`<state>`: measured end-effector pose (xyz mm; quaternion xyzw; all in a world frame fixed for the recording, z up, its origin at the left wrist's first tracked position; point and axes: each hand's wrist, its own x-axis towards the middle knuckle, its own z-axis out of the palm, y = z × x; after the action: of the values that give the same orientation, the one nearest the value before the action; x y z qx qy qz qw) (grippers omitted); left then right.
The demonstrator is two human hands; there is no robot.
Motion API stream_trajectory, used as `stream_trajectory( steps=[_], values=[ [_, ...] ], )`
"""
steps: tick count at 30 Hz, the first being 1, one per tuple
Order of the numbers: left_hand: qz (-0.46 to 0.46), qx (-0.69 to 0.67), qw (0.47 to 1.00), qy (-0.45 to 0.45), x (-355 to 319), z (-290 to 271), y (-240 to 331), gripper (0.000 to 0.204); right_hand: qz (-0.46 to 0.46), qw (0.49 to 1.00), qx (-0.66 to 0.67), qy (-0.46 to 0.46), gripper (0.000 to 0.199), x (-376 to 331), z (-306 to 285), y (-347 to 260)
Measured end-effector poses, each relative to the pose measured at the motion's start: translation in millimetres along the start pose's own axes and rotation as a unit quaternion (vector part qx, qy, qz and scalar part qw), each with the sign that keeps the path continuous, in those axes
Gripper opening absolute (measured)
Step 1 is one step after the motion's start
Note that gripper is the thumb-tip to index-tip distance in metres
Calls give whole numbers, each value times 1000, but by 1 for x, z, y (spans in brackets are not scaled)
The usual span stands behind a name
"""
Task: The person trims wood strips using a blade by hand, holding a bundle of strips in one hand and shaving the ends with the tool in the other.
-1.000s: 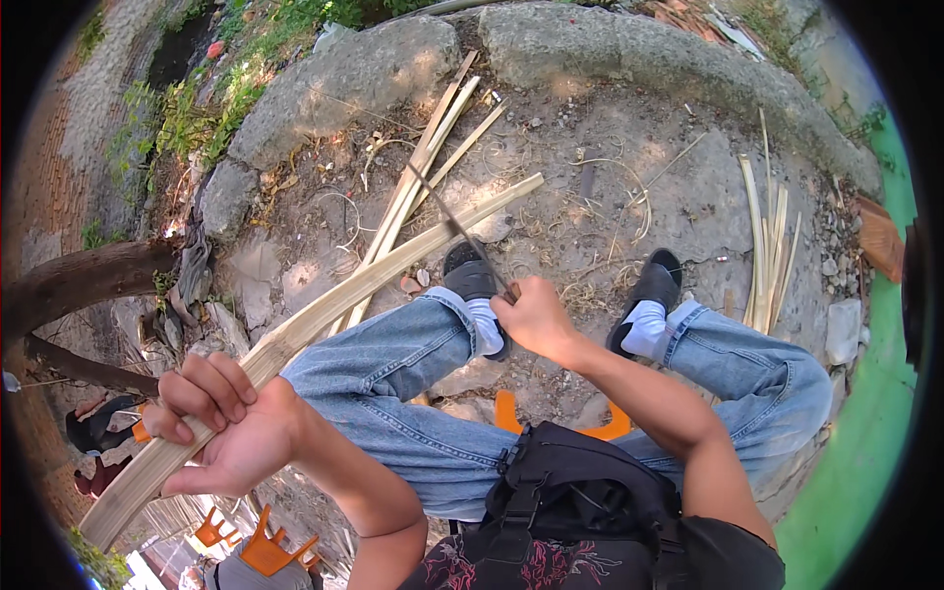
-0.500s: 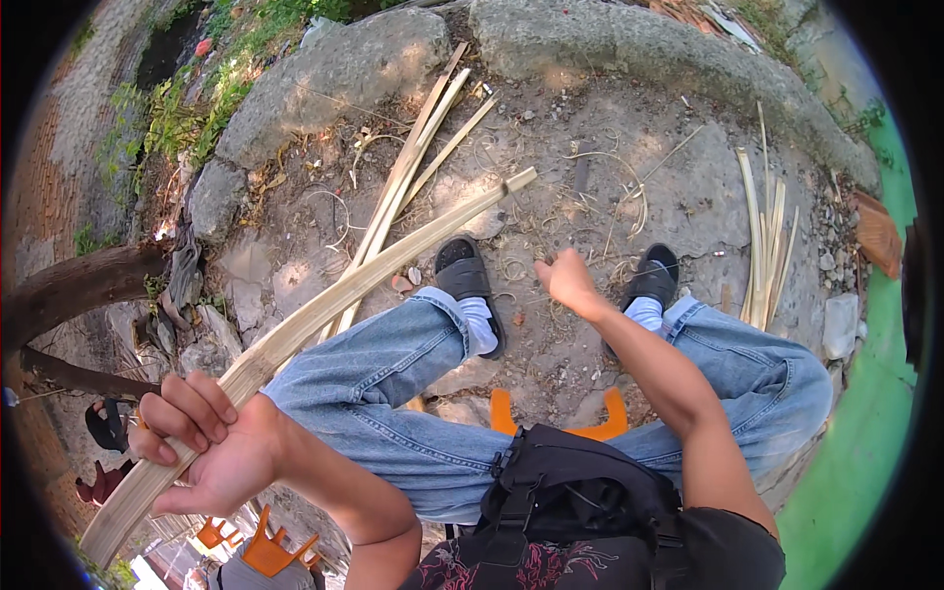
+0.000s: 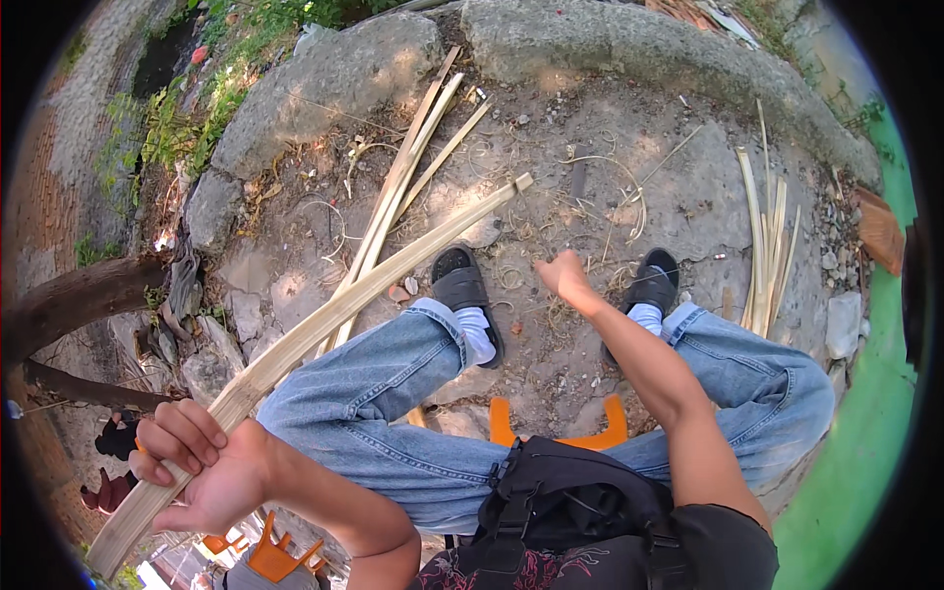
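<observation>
My left hand [image 3: 202, 462] is wrapped around the lower part of a long, pale bamboo strip [image 3: 324, 320]. The strip slants up and away to the right across my left thigh, and a darker node shows close to its far end. Between my sandalled feet, my right hand [image 3: 562, 275] is closed, thumb side up, apart from the strip. Whatever it may grip is hidden or too thin to make out. Beyond my left foot, several split bamboo strips [image 3: 398, 187] lie on the ground, partly behind the held one.
More thin bamboo strips [image 3: 762, 251] lie beyond my right knee. Curled shavings [image 3: 639, 202] litter the dirt. A stone kerb [image 3: 649, 49] curves along the far side. Part of an orange plastic stool [image 3: 559, 433] shows between my thighs. A tree trunk [image 3: 88, 295] stands at left.
The held bamboo strip has shifted slightly down, its far end a little nearer and further left. My left hand has lowered a bit; my right hand stays nearly in place, closed.
</observation>
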<state>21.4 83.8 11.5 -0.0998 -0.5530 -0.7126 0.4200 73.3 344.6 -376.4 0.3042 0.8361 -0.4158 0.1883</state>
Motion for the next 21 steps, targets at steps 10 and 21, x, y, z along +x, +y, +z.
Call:
stream_trajectory(
  steps=[10,21],
  values=[
    [40,79,994,68,8,3,-1,50,-237,944,164,-162,26,-165,-51,-164],
    [12,92,986,140,3,-5,-8,54,-36,997,63,-18,30,-46,4,-28]
  ],
)
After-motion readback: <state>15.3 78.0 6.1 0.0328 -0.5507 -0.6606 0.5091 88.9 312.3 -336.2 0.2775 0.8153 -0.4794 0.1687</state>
